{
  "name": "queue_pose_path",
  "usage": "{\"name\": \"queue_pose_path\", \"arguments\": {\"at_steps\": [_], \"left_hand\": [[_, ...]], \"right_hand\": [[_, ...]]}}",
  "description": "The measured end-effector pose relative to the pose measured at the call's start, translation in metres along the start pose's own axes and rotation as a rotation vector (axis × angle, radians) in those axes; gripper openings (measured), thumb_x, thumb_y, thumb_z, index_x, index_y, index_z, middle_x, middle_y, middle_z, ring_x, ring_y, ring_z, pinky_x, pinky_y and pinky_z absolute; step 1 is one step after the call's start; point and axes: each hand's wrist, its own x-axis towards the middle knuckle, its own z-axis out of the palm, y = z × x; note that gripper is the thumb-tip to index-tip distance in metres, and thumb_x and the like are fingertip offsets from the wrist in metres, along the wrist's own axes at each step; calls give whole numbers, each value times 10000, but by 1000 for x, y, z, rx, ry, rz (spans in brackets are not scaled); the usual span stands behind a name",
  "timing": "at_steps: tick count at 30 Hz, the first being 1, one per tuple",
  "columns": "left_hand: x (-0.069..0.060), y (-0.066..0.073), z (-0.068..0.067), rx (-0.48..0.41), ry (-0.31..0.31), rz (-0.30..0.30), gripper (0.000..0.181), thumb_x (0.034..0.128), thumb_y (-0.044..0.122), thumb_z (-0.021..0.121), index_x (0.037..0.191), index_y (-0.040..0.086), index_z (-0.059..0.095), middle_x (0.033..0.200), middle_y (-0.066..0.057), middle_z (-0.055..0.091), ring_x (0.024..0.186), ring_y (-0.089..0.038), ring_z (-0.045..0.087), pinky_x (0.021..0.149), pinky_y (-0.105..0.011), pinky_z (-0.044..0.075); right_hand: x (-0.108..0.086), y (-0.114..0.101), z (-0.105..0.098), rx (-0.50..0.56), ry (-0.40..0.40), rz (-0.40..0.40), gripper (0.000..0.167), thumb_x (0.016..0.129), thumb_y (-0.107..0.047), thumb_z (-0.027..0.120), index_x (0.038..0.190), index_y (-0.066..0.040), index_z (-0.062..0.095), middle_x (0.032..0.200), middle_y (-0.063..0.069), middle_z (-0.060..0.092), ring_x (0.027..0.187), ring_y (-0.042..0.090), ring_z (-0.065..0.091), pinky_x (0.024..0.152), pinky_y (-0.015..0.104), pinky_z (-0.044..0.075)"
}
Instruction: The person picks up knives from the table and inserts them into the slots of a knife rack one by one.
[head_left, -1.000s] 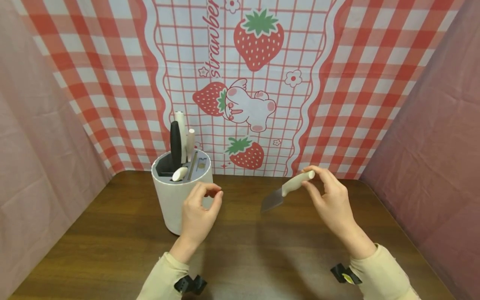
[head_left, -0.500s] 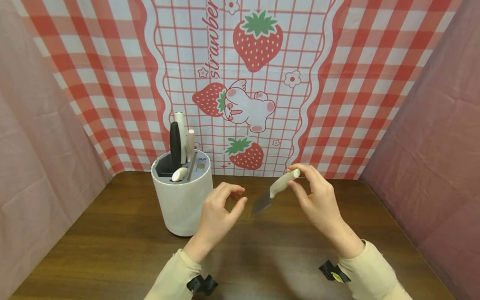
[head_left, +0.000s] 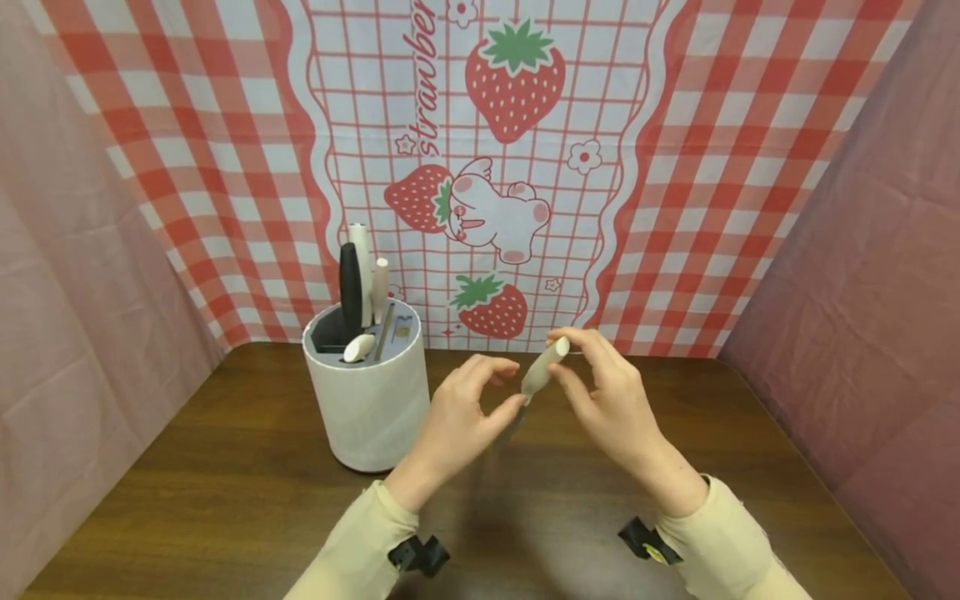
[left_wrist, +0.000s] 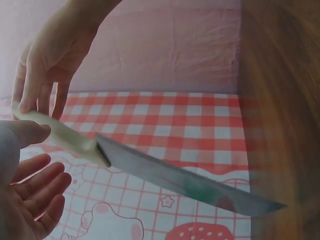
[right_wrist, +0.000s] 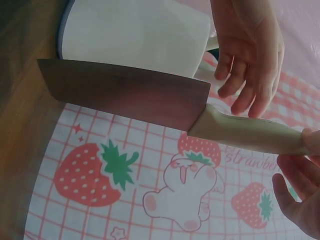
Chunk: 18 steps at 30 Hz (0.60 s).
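A cleaver (right_wrist: pixel 127 95) with a broad metal blade and a cream handle is held in the air, its blade slanting down in the head view. My right hand (head_left: pixel 615 408) pinches the butt end of the handle (head_left: pixel 544 368) between thumb and fingers. Close by on the left, my left hand (head_left: pixel 457 417) has its thumb and fingers spread about the handle's blade end. In the left wrist view its thumb overlaps the handle, and whether it touches cannot be told. From the head most of the blade is hidden behind the left thumb.
A white round knife block (head_left: pixel 367 417) stands left on the brown wooden table (head_left: pixel 225 467). It holds a black-handled utensil (head_left: pixel 350 287) and several with light handles. Behind hangs a strawberry-print checked cloth (head_left: pixel 712 167), with pink cloth (head_left: pixel 862 250) at the sides.
My right hand has carried the cleaver left and turned its blade more edge-on to the head view. My left hand has moved right, from beside the knife block to the handle.
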Motion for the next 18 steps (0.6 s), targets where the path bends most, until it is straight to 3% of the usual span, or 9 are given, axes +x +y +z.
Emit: {"name": "queue_pose_path", "arguments": {"at_steps": [18], "left_hand": [[0, 6, 8, 58, 50, -27, 239, 750, 152, 715, 967, 115, 622, 831, 34, 598, 725, -46, 582, 624, -188, 468]], "right_hand": [[4, -8, 15, 41, 1, -92, 321, 841, -185, 639, 1106, -16, 572, 1008, 74, 617, 898, 150, 561, 780, 220, 440]]}}
